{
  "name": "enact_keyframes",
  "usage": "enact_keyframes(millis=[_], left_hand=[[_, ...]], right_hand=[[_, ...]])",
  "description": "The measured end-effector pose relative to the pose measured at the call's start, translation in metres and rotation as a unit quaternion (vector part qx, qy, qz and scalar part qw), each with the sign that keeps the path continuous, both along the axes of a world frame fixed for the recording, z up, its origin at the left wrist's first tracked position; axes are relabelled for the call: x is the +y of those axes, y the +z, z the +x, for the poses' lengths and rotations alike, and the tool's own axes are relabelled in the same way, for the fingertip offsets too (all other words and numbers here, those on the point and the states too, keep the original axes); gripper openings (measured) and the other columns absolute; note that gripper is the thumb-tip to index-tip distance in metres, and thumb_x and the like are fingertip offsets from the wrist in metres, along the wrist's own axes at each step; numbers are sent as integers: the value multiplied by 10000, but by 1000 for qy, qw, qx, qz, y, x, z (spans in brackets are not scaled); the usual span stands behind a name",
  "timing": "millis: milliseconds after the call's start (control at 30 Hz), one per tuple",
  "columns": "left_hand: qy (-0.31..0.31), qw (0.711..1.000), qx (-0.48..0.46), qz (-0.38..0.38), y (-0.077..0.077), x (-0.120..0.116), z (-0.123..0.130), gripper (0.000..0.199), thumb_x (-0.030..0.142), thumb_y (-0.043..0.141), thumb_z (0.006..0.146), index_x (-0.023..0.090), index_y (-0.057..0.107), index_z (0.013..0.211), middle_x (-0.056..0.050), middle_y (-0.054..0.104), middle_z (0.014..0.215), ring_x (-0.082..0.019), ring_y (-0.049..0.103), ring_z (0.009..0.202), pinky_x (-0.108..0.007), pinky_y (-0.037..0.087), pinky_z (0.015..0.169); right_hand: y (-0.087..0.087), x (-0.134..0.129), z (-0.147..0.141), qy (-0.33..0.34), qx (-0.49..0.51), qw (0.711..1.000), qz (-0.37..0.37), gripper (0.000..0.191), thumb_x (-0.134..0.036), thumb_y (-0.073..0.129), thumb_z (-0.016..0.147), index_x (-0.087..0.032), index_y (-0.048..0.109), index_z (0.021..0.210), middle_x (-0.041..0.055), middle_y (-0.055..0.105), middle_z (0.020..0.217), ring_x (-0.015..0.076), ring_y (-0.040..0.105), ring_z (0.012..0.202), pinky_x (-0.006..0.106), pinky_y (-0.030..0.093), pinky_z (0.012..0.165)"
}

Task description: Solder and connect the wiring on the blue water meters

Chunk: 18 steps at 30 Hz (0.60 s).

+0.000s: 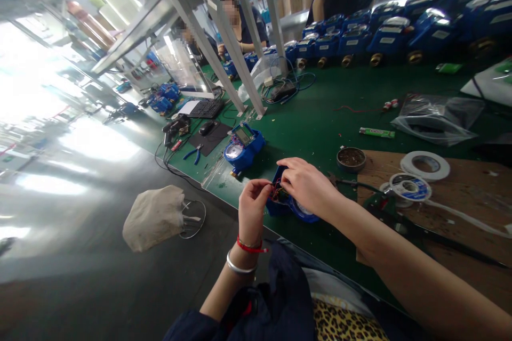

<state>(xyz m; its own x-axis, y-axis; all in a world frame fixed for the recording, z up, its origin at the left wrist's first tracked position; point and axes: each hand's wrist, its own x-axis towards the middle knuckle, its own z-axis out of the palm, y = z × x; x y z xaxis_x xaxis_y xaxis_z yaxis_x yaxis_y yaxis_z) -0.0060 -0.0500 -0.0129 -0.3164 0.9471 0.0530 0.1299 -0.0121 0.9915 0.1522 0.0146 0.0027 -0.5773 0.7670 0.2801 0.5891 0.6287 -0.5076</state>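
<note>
Left fingers: thumb and forefinger pinched on thin red wires [276, 189] at the open compartment; the left hand [253, 202] seems placed there for fine hold.
Right fingers: curled over the compartment's upper edge; exact grip hidden. The right hand [306, 184] probably steadies the casing.
Blue casing in hand: on the green tabletop [316, 117], near its edge, likely for easy reach, round dial toward four o'clock; the clock directions below centre on it.
Second blue unit [245, 146]: ten to eleven o'clock, display and dial facing up.
Blue-handled pliers [192, 154]: ten o'clock, lying open.
Round tin [351, 160]: two o'clock, beside the brown board [384, 165].
Tape roll [424, 165] and labelled spool [410, 187]: toward three o'clock, on the board, perhaps to protect the surface.
Writing: white labels on the blue units [390, 37] at one o'clock, lettering on the green battery [376, 132] and spool print, all illegible.
</note>
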Motion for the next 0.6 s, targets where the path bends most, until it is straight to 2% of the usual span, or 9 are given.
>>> enact_keyframes(millis=[300,600], left_hand=[[-5,1000,-12,0,-5,0,-1,169,297,683,807,161,650,902,-22,650,869,-138,596,812,-243,470,750],[-5,1000,-5,-4,-2,1,1,175,300,681,806,155,651,902,-26,651,868,-137,597,801,-240,471,738]], right_hand=[[-2,1,-1,-5,0,1000,0,204,-191,523,893,-121,714,909,126,593,1318,264,488,1241,405,405,1055],[0,-1,-1,-5,-2,1000,0,224,-184,508,897,-118,721,916,128,594,1318,255,491,1236,392,407,1050]])
